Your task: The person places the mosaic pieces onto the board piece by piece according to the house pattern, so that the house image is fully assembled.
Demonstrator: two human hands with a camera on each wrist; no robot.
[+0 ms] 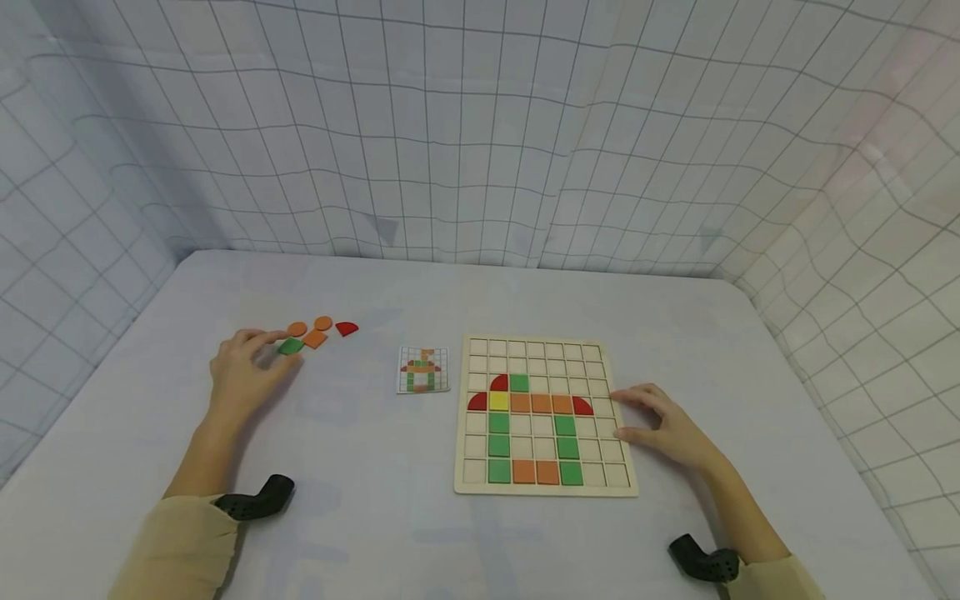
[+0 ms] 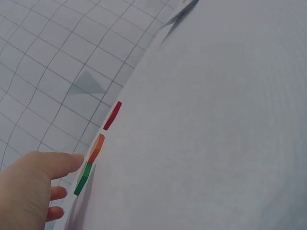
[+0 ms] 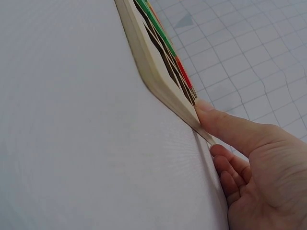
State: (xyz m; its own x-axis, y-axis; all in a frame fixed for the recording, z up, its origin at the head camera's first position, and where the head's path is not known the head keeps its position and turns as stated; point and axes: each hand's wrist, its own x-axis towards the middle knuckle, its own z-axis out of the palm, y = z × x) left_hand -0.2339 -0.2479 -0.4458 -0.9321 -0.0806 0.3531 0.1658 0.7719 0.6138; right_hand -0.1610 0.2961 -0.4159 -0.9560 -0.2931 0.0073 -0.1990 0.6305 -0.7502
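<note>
My left hand [image 1: 243, 373] is at the loose pieces on the left, thumb and fingertips spread either side of a green square tile [image 1: 291, 346]. An orange square tile [image 1: 315, 339] lies against that tile. In the left wrist view the thumb is close beside the green tile [image 2: 83, 179], the other fingers behind. The cream grid board [image 1: 617, 476] lies right of centre, holding green, orange, yellow and red pieces. My right hand [image 1: 671, 429] touches its right edge with thumb and fingertips apart. In the right wrist view the thumb rests at the board's rim [image 3: 158, 88].
Two orange discs [image 1: 323, 322] and a red quarter-circle piece [image 1: 347, 328] lie beyond the left hand. Between them and the board is a small pattern card [image 1: 423, 370] with a coloured grid picture. Grid-patterned white cloth [image 1: 480, 167] hangs behind and at both sides of the table.
</note>
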